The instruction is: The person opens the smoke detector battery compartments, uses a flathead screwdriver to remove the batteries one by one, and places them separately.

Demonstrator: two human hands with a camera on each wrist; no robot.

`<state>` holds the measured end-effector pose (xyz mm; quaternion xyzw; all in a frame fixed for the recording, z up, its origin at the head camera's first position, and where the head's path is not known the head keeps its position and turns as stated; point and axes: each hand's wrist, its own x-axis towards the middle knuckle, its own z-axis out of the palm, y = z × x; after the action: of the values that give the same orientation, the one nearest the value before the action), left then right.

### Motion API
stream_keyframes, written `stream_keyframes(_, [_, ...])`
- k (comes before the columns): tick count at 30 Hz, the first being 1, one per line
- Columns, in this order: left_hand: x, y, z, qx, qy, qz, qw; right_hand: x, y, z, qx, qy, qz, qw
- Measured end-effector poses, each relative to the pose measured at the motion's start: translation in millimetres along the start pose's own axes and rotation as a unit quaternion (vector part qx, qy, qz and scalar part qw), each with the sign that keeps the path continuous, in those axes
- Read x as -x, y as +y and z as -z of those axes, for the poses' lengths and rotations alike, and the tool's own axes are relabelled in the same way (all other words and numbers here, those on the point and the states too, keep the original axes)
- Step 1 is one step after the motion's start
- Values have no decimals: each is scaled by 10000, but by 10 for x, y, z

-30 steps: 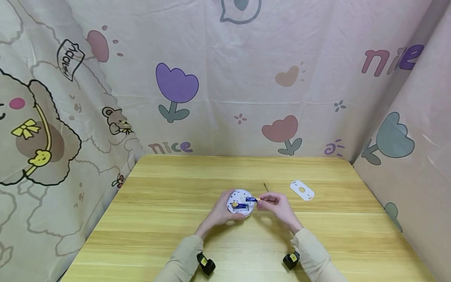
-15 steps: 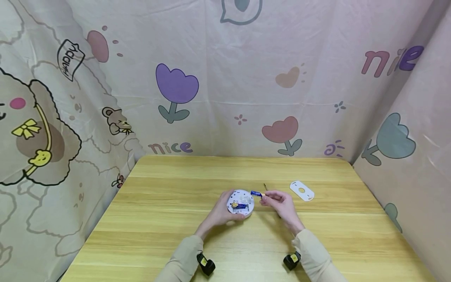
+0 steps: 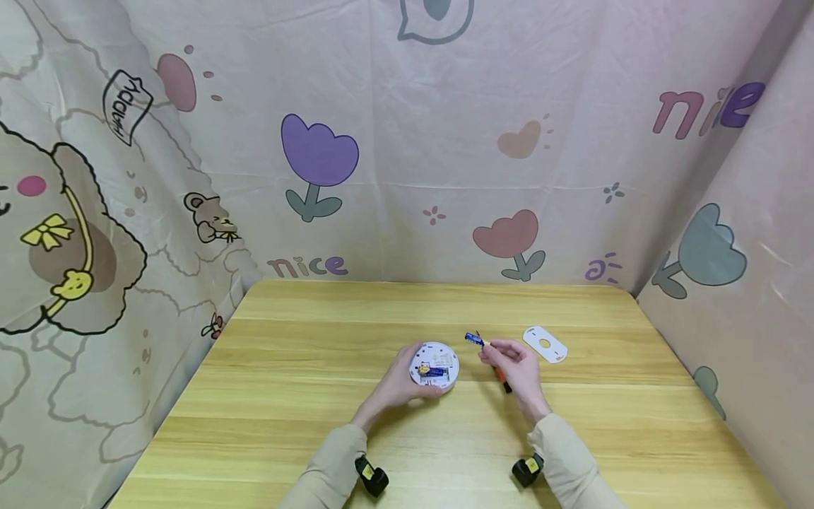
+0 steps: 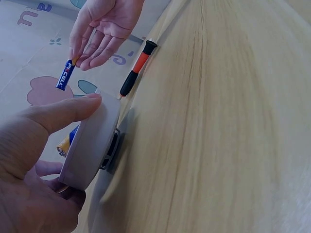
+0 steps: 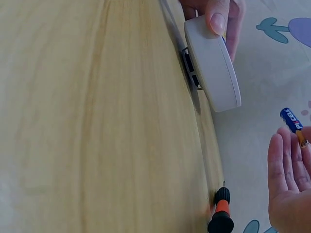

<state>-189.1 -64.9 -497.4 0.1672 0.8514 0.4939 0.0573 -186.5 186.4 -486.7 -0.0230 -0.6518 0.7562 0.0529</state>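
My left hand point(image 3: 400, 376) grips the rim of a round white device point(image 3: 434, 357), its open battery side facing up. In its compartment lies a blue and yellow battery point(image 3: 435, 372). The left wrist view shows my thumb on the casing point(image 4: 95, 141) and a dark bracket-like part point(image 4: 112, 149) underneath. To the right, my right hand point(image 3: 516, 367) pinches a second blue and yellow battery point(image 3: 473, 338) by its yellow end, in the air and apart from the device. The right wrist view shows that battery point(image 5: 291, 120) pointing away from my fingers.
An orange and black screwdriver point(image 4: 139, 68) lies on the wooden table point(image 3: 305, 353), partly hidden behind my right hand in the head view. A white oblong plate with a central hole point(image 3: 553, 348) lies farther right. Patterned curtains point(image 3: 407, 141) stand behind and at both sides.
My right hand has moved away from the device, to the right and slightly farther back, carrying the battery. More of the screwdriver now shows. The left hand and the device have stayed put.
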Motion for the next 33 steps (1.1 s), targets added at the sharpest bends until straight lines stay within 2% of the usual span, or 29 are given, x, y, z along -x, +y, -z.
stream_keyframes(11, [-1, 5, 1, 17, -9, -3, 10000, -31, 13, 33, 120, 631, 117, 9979])
stream_keyframes(18, [0, 4, 0, 37, -12, 24, 10000, -34, 5, 61, 379, 982, 15, 9944])
stream_keyframes(24, [-2, -4, -6, 15, -24, 18, 10000, -60, -7, 109, 584, 1050, -87, 9927])
stream_keyframes(33, [-13, -3, -4, 17, -14, 18, 10000, -195, -16, 247, 1247, 1087, -347, 9856])
